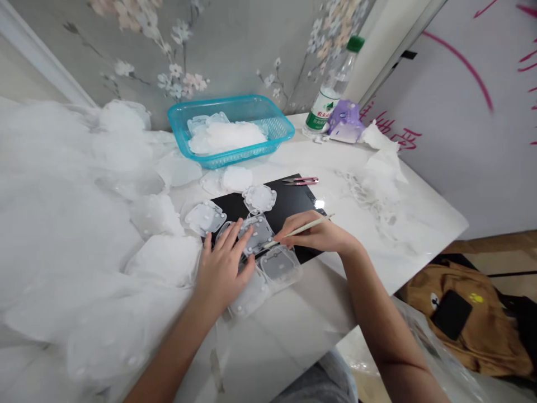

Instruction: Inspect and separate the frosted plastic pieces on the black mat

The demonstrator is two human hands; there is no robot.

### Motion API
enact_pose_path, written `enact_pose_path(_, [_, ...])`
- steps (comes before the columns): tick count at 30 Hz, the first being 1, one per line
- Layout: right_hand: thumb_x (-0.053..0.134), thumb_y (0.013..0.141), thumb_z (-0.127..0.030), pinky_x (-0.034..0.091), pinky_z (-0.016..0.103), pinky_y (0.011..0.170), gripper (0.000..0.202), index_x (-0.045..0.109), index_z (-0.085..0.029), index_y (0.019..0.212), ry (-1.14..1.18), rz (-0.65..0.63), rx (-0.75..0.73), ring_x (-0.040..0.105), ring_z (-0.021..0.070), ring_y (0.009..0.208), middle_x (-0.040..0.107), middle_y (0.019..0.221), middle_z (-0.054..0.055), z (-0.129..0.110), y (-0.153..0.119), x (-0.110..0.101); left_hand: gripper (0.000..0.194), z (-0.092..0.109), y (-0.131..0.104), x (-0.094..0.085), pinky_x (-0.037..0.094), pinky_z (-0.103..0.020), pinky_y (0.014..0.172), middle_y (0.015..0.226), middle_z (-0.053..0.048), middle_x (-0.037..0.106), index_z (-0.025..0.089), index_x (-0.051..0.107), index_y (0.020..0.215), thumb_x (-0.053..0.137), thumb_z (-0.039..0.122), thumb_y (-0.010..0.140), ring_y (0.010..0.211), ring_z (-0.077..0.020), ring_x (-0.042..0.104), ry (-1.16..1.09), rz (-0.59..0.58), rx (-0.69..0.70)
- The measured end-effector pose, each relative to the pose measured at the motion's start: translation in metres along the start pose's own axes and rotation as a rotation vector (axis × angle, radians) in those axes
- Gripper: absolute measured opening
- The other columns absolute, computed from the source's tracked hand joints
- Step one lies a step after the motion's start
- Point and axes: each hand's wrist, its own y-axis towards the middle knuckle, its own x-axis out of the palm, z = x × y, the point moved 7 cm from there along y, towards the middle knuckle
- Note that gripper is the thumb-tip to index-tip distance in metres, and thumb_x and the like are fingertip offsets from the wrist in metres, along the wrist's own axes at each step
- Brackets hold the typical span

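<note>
My left hand (222, 271) lies with fingers spread over the edge of a clear plastic piece (259, 232) with small white knobs, above a black board (289, 204). In my right hand (308, 229) is a thin pale stick (316, 221), held like a pen. Its tip meets the lower right part of that plastic piece; I cannot make out the tip's shape. Just below lie more clear pieces, one a frosted plate (279, 263) with rounded corners. Another piece (260, 197) rests beyond on the board, and one more (205, 217) sits left of my fingertips.
A large heap of white translucent pieces (62, 224) covers the table's left side. At the back stand a blue basket (235, 157) of similar pieces and a water bottle (325, 103). Pink thread snips (304, 181) lie on the board. White scraps (373, 196) are at right; a brown backpack (474, 330) is below.
</note>
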Motion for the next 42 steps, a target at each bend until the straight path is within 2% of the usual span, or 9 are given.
enact_pose_path(10, [0.061,0.087,-0.024,0.05,0.025,0.058,0.017,0.074,-0.017,0.095,-0.177,0.016,-0.111,0.062,0.0139,0.07,0.068,0.083,0.008,-0.014,0.004,0.008,0.046,0.0,-0.001,0.0,0.024,-0.056,0.109,0.151,0.0,0.032,0.028,0.045,0.138,0.035,0.032,0.094,0.135,-0.0255,0.038,0.006,0.041,-0.01])
enact_pose_path(14, [0.061,0.087,-0.022,0.053,0.028,0.065,0.016,0.074,-0.016,0.093,-0.194,0.034,-0.174,0.064,0.0166,0.08,0.069,0.09,0.01,-0.023,0.006,0.014,0.044,0.0,-0.001,0.0,0.025,-0.055,0.109,0.151,-0.001,0.033,0.027,0.045,0.137,0.034,0.034,0.095,0.135,-0.025,0.038,0.01,0.049,-0.005])
enact_pose_path(20, [0.059,0.088,-0.023,0.055,0.029,0.076,0.017,0.072,-0.017,0.097,-0.195,-0.009,-0.175,0.068,0.0177,0.088,0.073,0.095,0.008,-0.023,0.009,0.029,0.044,-0.001,-0.001,-0.003,0.025,-0.053,0.109,0.151,-0.001,0.034,0.026,0.046,0.137,0.037,0.031,0.094,0.134,-0.0247,0.039,0.024,0.063,-0.001])
enact_pose_path(24, [0.056,0.091,-0.021,0.053,0.027,0.076,0.019,0.072,-0.015,0.097,-0.213,-0.042,-0.152,0.067,0.0165,0.088,0.072,0.096,0.009,-0.023,0.01,0.033,0.044,0.0,-0.002,-0.003,0.026,-0.053,0.108,0.15,-0.001,0.035,0.026,0.046,0.136,0.036,0.031,0.094,0.134,-0.0249,0.039,0.024,0.066,0.003])
enact_pose_path(27, [0.052,0.093,-0.022,0.051,0.026,0.076,0.022,0.071,-0.013,0.1,-0.224,-0.125,-0.145,0.065,0.0154,0.088,0.07,0.098,0.01,-0.027,0.01,0.034,0.044,0.001,-0.001,-0.003,0.026,-0.053,0.108,0.15,-0.001,0.035,0.026,0.047,0.136,0.037,0.031,0.093,0.134,-0.025,0.039,0.023,0.067,0.0])
enact_pose_path(31, [0.052,0.094,-0.021,0.049,0.025,0.078,0.022,0.071,-0.011,0.1,-0.272,-0.172,-0.105,0.064,0.0152,0.091,0.069,0.1,0.011,-0.028,0.008,0.03,0.045,0.001,0.0,-0.002,0.026,-0.054,0.109,0.15,0.0,0.034,0.026,0.045,0.136,0.038,0.03,0.092,0.135,-0.0242,0.037,0.017,0.052,-0.016])
enact_pose_path(37, [0.053,0.093,-0.026,0.05,0.025,0.071,0.023,0.073,-0.015,0.095,-0.318,-0.086,0.019,0.064,0.0149,0.082,0.069,0.096,0.008,-0.021,-0.001,0.012,0.044,0.002,0.0,-0.003,0.026,-0.053,0.108,0.15,0.0,0.035,0.026,0.047,0.134,0.037,0.03,0.091,0.134,-0.0241,0.039,0.02,0.063,-0.012])
enact_pose_path(42, [0.056,0.091,-0.024,0.052,0.027,0.071,0.021,0.073,-0.014,0.096,-0.221,-0.081,-0.015,0.066,0.0164,0.084,0.069,0.097,0.01,-0.013,-0.002,0.006,0.044,0.001,0.0,-0.002,0.026,-0.053,0.108,0.149,0.0,0.036,0.026,0.047,0.135,0.037,0.031,0.092,0.134,-0.0246,0.039,0.004,0.062,-0.017])
